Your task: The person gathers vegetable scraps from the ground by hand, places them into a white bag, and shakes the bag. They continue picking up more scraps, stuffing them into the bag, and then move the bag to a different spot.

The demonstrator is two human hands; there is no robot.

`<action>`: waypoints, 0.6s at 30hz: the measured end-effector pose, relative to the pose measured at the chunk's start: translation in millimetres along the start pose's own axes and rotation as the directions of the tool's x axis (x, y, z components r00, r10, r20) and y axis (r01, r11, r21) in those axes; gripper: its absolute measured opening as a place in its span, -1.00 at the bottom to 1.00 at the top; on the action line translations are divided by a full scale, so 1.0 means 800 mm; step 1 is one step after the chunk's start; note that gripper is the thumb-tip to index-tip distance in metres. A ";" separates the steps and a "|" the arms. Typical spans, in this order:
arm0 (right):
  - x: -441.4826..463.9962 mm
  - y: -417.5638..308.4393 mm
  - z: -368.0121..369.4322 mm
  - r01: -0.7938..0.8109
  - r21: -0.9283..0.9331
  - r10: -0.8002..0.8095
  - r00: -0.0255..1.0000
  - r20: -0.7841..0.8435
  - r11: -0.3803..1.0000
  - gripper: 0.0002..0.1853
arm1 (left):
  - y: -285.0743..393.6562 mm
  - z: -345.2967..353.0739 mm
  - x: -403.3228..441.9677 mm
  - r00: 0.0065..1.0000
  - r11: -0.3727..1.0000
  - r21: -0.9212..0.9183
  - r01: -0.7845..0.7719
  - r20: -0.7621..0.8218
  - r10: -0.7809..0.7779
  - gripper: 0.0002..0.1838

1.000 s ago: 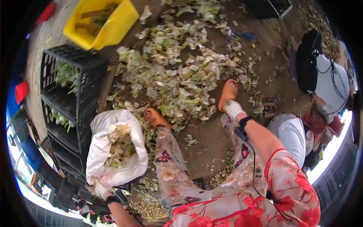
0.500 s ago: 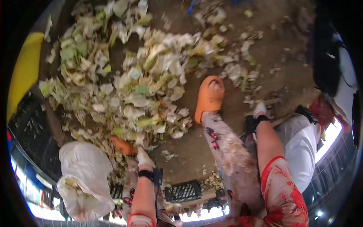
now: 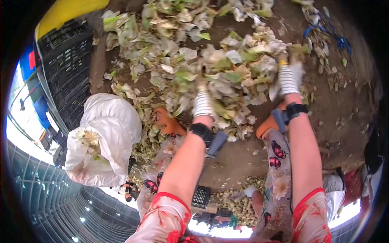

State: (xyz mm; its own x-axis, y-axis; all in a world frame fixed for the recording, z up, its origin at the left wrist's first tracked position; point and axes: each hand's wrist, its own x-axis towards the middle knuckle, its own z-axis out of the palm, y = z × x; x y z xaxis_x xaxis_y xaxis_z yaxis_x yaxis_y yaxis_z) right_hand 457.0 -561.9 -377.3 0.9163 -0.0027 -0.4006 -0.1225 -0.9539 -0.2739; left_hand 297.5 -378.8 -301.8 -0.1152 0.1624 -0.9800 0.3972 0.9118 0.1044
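Note:
Both of my hands wear white ribbed gloves and reach into a loose heap of pale and green leaf scraps on the dirt floor. At the near edge of the heap, my left hand touches the leaves, its fingers blurred and partly hidden. My right hand is at the heap's right side, with blurred leaves around its fingers. Whether either hand grips any leaves cannot be made out. Left of my legs, a white sack stands with its mouth folded open and dry scraps inside.
Black slatted crates are stacked at the left beside a yellow container. Orange sandals are on my feet. Blue string lies at the upper right. Another person's gloved hand shows low in view, near a pile of small pieces.
My left hand has left the sack's rim, and both hands have moved forward into the leaf heap. My view has shifted, and I lean lower over the scraps.

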 end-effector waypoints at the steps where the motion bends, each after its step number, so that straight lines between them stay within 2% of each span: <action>1: -0.016 -0.039 0.015 0.061 -0.048 -0.059 0.997 0.042 0.997 -0.43 | -0.009 0.009 0.012 0.996 0.993 0.102 -0.066 0.066 0.060 -0.16; 2: -0.043 -0.083 0.010 0.066 -0.009 -0.064 0.986 0.157 0.998 -0.46 | -0.010 0.009 0.024 0.985 0.970 0.203 -0.134 0.133 0.108 -0.14; 3: -0.056 -0.085 0.030 0.205 0.104 -0.219 0.964 0.150 0.973 -0.47 | -0.005 -0.004 0.030 0.904 0.834 0.394 -0.388 0.338 0.261 -0.15; 4: -0.068 -0.086 0.050 0.338 0.211 -0.368 0.921 0.125 0.917 -0.48 | 0.000 -0.017 0.036 0.759 0.609 0.470 -0.639 0.518 0.395 -0.16; 5: -0.078 -0.103 0.033 0.200 0.517 -0.317 0.937 0.149 0.832 -0.41 | 0.020 -0.022 0.006 0.759 0.655 0.400 -0.641 0.460 0.461 -0.20; 6: -0.086 -0.105 0.018 0.137 0.580 -0.294 0.938 0.186 0.803 -0.44 | 0.049 -0.029 -0.026 0.756 0.690 0.328 -0.646 0.397 0.520 -0.24; 7: -0.096 -0.102 0.008 0.139 0.670 -0.299 0.945 0.129 0.729 -0.46 | 0.072 -0.062 -0.033 0.848 0.834 0.247 -0.493 0.352 0.397 -0.48; 8: -0.108 -0.099 -0.002 0.145 0.751 -0.299 0.951 0.073 0.645 -0.48 | 0.089 -0.102 -0.030 0.827 0.827 0.148 -0.543 0.263 0.496 -0.43; 9: -0.124 -0.094 -0.017 -0.021 0.842 -0.181 0.973 0.140 0.540 -0.50 | 0.097 -0.169 0.002 0.805 0.811 0.085 -0.579 0.215 0.553 -0.41; 10: -0.140 -0.095 -0.026 -0.017 0.836 -0.113 0.989 0.095 0.549 -0.51 | 0.120 -0.210 0.018 0.769 0.659 0.503 -0.560 0.020 0.639 -0.43; 11: -0.156 -0.096 -0.036 -0.016 0.830 -0.043 0.998 0.048 0.558 -0.51 | 0.142 -0.250 0.035 0.697 0.498 0.817 -0.290 -0.176 0.695 -0.45; 12: -0.171 -0.101 -0.036 0.129 0.710 -0.049 0.990 -0.133 0.692 -0.52 | 0.154 -0.306 0.070 0.564 0.066 0.998 -0.007 -0.050 0.824 -0.46; 14: -0.215 -0.087 -0.012 0.002 0.769 0.085 0.994 -0.072 0.639 -0.52 | 0.180 -0.403 0.129 0.595 -0.186 0.980 -0.078 0.195 0.780 -0.42; 15: -0.233 -0.090 -0.004 -0.133 0.878 0.176 0.983 0.056 0.460 -0.53 | 0.188 -0.417 0.124 0.662 -0.225 0.974 0.006 0.165 0.731 -0.40; 16: -0.251 -0.096 0.002 -0.080 0.844 0.117 0.993 0.021 0.530 -0.52 | 0.192 -0.436 0.113 0.594 -0.388 0.921 0.004 0.310 0.742 -0.47; 17: -0.266 -0.113 0.002 -0.080 0.810 0.076 0.996 0.044 0.581 -0.52 | 0.192 -0.459 0.109 0.619 -0.272 0.940 -0.207 0.341 0.708 -0.49; 18: -0.278 -0.133 0.001 -0.068 0.777 0.034 0.998 0.061 0.625 -0.51 | 0.197 -0.476 0.108 0.657 -0.091 0.932 -0.350 0.314 0.685 -0.50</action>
State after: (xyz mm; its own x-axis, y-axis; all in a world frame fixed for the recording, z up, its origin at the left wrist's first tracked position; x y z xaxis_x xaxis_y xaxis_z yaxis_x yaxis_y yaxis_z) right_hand 265.6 -459.7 -259.9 0.8868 -0.0168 -0.4619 -0.4359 -0.3629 -0.8236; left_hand 3.2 -77.5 -305.3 0.4820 0.6133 -0.6257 0.8529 -0.4918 0.1750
